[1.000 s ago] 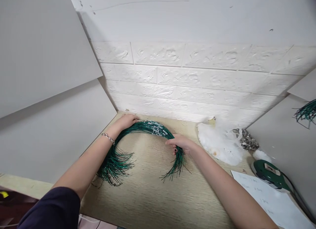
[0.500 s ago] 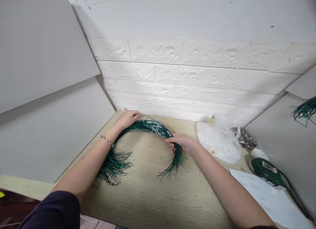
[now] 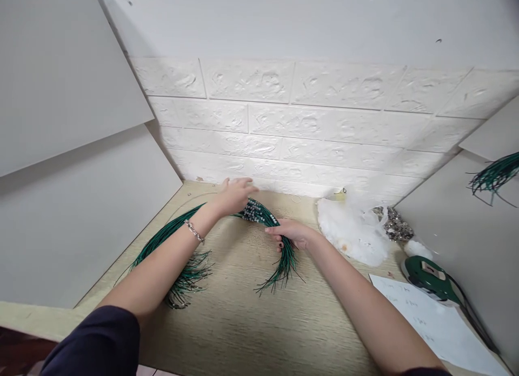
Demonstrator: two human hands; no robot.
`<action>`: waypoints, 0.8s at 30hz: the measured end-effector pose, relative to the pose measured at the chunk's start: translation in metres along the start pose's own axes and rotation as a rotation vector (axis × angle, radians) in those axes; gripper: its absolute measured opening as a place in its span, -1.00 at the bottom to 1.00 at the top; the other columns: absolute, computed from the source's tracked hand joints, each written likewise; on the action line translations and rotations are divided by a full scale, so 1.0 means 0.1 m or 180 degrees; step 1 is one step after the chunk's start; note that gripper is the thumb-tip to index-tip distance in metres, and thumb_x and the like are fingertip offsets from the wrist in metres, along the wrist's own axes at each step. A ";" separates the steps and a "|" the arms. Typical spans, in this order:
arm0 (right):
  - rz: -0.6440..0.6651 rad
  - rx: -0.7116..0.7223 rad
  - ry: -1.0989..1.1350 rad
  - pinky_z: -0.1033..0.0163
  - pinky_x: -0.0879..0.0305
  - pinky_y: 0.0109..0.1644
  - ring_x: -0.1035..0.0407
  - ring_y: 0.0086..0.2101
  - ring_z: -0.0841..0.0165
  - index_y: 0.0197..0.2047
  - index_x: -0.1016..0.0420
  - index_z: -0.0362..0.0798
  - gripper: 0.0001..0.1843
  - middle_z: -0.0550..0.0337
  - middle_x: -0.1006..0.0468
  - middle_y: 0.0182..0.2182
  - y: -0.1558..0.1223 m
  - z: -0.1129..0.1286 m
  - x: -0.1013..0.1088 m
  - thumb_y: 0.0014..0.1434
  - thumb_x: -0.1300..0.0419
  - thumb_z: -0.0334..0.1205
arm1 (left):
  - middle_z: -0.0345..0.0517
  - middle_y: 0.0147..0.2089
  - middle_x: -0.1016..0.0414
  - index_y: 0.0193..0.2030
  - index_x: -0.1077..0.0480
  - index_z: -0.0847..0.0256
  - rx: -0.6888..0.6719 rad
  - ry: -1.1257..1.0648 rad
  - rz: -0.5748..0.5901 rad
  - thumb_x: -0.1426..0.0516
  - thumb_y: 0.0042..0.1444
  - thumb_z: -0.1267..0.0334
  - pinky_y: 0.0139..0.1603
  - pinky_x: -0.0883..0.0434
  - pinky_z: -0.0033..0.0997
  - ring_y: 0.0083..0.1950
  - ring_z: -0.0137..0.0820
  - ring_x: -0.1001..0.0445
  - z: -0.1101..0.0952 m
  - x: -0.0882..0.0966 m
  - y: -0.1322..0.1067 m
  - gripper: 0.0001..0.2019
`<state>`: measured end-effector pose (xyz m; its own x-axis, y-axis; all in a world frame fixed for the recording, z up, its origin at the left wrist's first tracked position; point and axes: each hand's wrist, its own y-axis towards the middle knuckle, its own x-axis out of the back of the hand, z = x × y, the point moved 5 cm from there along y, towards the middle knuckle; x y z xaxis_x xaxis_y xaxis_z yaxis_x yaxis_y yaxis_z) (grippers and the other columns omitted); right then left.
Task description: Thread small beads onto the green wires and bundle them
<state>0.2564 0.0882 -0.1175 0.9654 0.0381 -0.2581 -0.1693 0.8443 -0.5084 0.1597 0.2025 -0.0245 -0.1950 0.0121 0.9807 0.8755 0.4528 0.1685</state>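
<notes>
A thick bundle of thin dark green and black wires (image 3: pixel 162 232) curves in an arc over the tabletop. Small whitish bead-like pieces (image 3: pixel 253 211) cluster along its upper middle. My right hand (image 3: pixel 292 231) is wrapped round the bundle close to its right end, where the loose tips fan out downward. Over the top of the arc, just left of the whitish pieces, my left hand (image 3: pixel 237 195) has its fingers apart and holds nothing visible. A single thin strand (image 3: pixel 190 198) arches away from the bundle behind my left wrist. My left forearm hides part of the bundle.
Against the white brick-patterned wall (image 3: pixel 271 121), a white fluffy heap (image 3: pixel 352 232) and a bag of small shiny metal parts (image 3: pixel 395 224) lie at right. Nearer are a green device with a cord (image 3: pixel 430 278) and a written sheet (image 3: pixel 421 322). More green wires (image 3: pixel 494 176) hang far right.
My left hand has moved right along the bundle, and its pinched fingers have spread. The single strand now arches further left. My right hand keeps its hold on the bundle.
</notes>
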 end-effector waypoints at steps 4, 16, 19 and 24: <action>-0.0073 0.0059 -0.0063 0.28 -0.24 -0.54 -0.09 -0.71 0.52 -0.33 -0.18 -0.02 -0.71 0.46 -0.19 -0.74 0.00 0.02 -0.01 -0.06 -0.23 -0.21 | -0.15 0.18 -0.22 -0.04 -0.35 -0.05 -0.0871 -0.0122 0.0535 0.07 0.10 0.39 0.16 0.10 0.09 0.16 -0.25 -0.15 -0.52 -0.11 -0.02 -0.65; -0.0193 0.0108 -0.0296 0.24 -0.29 -0.52 -0.05 -0.73 0.54 -0.35 -0.16 -0.03 -0.82 0.47 -0.14 -0.76 0.01 0.03 -0.02 0.03 -0.14 -0.26 | -0.20 -0.27 -0.50 -0.27 -0.45 0.12 -0.1488 0.0091 0.0267 -0.01 0.12 0.31 0.00 -0.06 -0.31 -0.19 -0.44 -0.38 -0.58 -0.23 0.04 -0.81; -0.0156 0.0122 -0.0338 0.24 -0.31 -0.51 -0.04 -0.72 0.55 -0.37 -0.14 -0.03 -0.80 0.48 -0.13 -0.75 0.00 0.03 -0.02 0.01 -0.15 -0.23 | -0.18 -0.28 -0.49 -0.27 -0.44 0.13 -0.1460 0.0221 0.0169 0.02 0.14 0.30 0.00 -0.06 -0.34 -0.19 -0.44 -0.38 -0.53 -0.19 0.03 -0.80; -0.0070 0.0102 -0.0337 0.24 -0.32 -0.51 -0.05 -0.72 0.55 -0.41 -0.12 -0.03 -0.73 0.46 -0.14 -0.74 0.01 0.02 -0.01 -0.03 -0.20 -0.19 | -0.13 -0.30 -0.48 -0.26 -0.42 0.16 -0.1353 0.0551 0.0048 0.05 0.16 0.26 0.02 -0.05 -0.29 -0.20 -0.40 -0.37 -0.38 -0.12 0.03 -0.78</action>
<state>0.2558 0.0896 -0.1161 0.9846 0.0742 -0.1581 -0.1430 0.8622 -0.4860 0.1812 0.1698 -0.0325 -0.1358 -0.1494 0.9794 0.9884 0.0473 0.1442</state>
